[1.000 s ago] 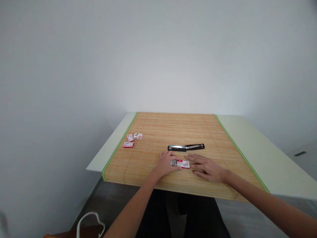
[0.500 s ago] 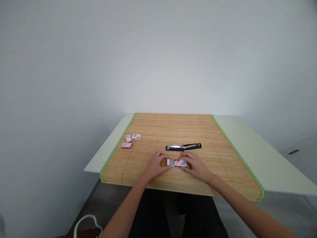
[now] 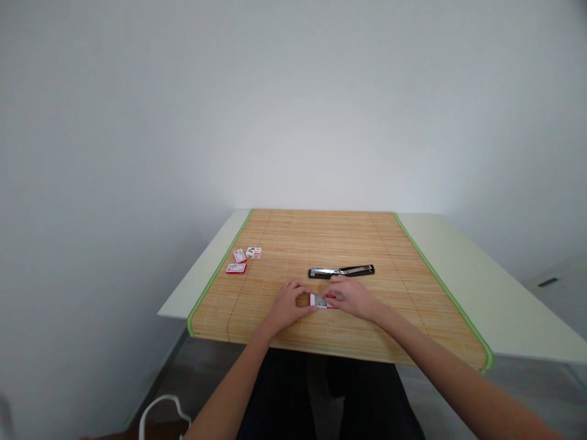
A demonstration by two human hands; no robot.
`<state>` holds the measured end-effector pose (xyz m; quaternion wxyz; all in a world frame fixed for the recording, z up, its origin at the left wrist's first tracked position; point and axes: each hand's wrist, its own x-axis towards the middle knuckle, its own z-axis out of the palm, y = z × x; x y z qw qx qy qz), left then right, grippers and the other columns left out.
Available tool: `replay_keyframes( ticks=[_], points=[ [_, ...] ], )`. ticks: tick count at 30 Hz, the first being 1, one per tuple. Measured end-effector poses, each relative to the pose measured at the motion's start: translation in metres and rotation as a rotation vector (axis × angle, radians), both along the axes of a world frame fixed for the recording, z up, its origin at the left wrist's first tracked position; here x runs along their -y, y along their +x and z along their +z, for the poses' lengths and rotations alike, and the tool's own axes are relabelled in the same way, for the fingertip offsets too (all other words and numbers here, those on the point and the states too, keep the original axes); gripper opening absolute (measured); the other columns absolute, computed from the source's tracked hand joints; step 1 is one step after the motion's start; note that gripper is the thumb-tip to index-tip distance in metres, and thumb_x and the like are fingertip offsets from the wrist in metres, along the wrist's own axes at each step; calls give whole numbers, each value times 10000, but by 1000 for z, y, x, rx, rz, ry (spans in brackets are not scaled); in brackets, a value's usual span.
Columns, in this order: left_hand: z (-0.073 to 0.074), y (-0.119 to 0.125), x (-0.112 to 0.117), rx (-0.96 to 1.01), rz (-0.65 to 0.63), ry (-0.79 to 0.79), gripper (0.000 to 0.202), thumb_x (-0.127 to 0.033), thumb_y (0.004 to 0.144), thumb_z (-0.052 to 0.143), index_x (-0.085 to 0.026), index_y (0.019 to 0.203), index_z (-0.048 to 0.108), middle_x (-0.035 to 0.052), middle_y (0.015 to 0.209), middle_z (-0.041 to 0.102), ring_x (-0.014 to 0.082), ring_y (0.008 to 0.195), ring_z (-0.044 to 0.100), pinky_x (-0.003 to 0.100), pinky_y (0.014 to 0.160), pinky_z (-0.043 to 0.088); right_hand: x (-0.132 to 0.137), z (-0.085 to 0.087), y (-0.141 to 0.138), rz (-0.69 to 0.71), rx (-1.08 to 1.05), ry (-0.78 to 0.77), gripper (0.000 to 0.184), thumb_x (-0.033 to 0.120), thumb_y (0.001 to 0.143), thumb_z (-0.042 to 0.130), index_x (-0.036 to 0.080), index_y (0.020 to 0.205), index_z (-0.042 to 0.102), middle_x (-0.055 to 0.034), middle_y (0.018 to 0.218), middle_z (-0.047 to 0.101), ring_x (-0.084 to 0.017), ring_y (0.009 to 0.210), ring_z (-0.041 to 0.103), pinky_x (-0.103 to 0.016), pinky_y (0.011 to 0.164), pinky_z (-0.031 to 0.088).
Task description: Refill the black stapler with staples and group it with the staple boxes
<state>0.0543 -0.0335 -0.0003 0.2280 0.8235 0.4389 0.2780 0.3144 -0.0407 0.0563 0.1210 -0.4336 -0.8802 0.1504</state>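
Note:
A small red and white staple box [image 3: 318,300] lies on the bamboo mat near its front edge, its tray slid out on the left with grey staples inside. My left hand [image 3: 288,302] grips the left end of the tray between thumb and fingers. Over the right part of the box, my right hand [image 3: 352,297] has its fingertips pinched at the tray's opening; what is between them is too small to make out. Just beyond both hands lies a black stapler [image 3: 342,271], unfolded flat with its metal rail showing.
Three more small boxes rest at the mat's left: a red and white one [image 3: 236,268], another [image 3: 239,255] behind it, and a white printed one [image 3: 254,252]. The green-edged bamboo mat [image 3: 321,232] covers much of the white table [image 3: 463,269], which meets a wall.
My right hand has let go of the box's right end and moved slightly left and up, its fingers now pinched over the tray. My left hand keeps its hold.

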Motion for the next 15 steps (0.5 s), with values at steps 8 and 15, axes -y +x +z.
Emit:
replay_keyframes(
  ticks=[8,15],
  points=[
    [1,-1,0,-19,-6,-5,457,-562,772,810,-317,1150,727,45,1154,627,272,1140,545,404,987,421,-32,6,-29,122,192,-72,117,341,815,717,263,825,803,-31,819,751,-189,753,656,-257,648,387],
    [0,-1,-1,-14,-8,5,470,-575,771,805,-326,1162,723,42,1135,630,267,1119,548,397,969,425,-28,6,-28,151,194,-81,192,256,842,659,248,969,802,-60,977,783,-209,880,683,-263,740,416]
  ],
)
